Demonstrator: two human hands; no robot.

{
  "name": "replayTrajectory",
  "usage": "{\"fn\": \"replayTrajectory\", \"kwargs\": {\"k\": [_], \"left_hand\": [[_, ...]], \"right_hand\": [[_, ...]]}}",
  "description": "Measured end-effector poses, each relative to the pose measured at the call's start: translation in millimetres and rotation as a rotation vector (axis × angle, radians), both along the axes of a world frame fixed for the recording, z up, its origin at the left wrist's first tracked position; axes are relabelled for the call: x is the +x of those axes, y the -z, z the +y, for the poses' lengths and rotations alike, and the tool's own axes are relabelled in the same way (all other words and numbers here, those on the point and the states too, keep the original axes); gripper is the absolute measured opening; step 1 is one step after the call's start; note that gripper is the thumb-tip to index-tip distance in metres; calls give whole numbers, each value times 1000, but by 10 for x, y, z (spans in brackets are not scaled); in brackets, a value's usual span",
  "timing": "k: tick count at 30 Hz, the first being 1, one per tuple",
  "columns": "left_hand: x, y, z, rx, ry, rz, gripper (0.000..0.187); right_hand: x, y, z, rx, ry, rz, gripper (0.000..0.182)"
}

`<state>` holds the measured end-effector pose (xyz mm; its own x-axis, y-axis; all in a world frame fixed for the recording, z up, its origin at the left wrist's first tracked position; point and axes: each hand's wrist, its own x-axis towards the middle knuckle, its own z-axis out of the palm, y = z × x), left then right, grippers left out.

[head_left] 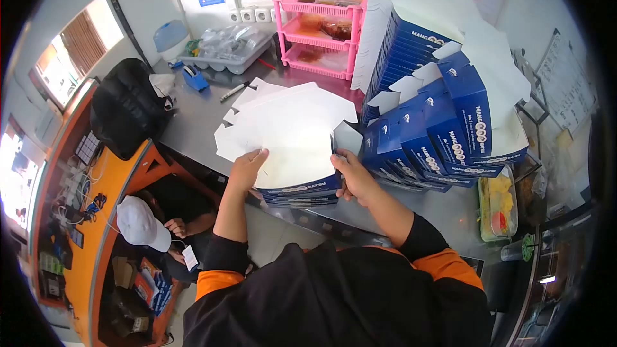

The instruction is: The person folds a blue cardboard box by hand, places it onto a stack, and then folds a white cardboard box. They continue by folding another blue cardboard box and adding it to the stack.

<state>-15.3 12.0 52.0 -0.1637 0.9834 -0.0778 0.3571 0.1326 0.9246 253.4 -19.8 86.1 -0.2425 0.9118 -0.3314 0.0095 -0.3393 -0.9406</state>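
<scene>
An open cardboard food box [292, 191], blue printed outside and white inside, tops a short pile at the front edge of the metal table. Its white lid [283, 115] lies folded back, away from me. My left hand [248, 170] grips the box's left edge, thumb on the inside and fingers hidden below. On the opposite side, my right hand [354, 177] holds the right wall near the front corner, its fingers curled. Right of that hand stand stacks of assembled blue boxes [427, 135], with more nested open boxes [405, 51] behind them.
A pink three-tier rack [321, 42] with packed food stands at the back. Left of it are a grey tray [225, 58] of plastic bags, a marker [234, 92] and a blue tape dispenser [194, 78]. A person in a white cap [141, 222] sits low at left, holding a phone.
</scene>
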Motion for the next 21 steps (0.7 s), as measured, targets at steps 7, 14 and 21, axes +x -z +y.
{"fn": "replayTrajectory", "kwargs": {"k": [7, 14, 21], "left_hand": [[-8, -151, 37, 79, 217, 863, 51], [-97, -271, 118, -26, 319, 882, 51], [-226, -237, 123, 34, 387, 739, 55]], "right_hand": [[74, 549, -66, 897, -352, -571, 79], [98, 272, -274, 698, -392, -818, 56], [34, 403, -305, 876, -350, -820, 34]]}}
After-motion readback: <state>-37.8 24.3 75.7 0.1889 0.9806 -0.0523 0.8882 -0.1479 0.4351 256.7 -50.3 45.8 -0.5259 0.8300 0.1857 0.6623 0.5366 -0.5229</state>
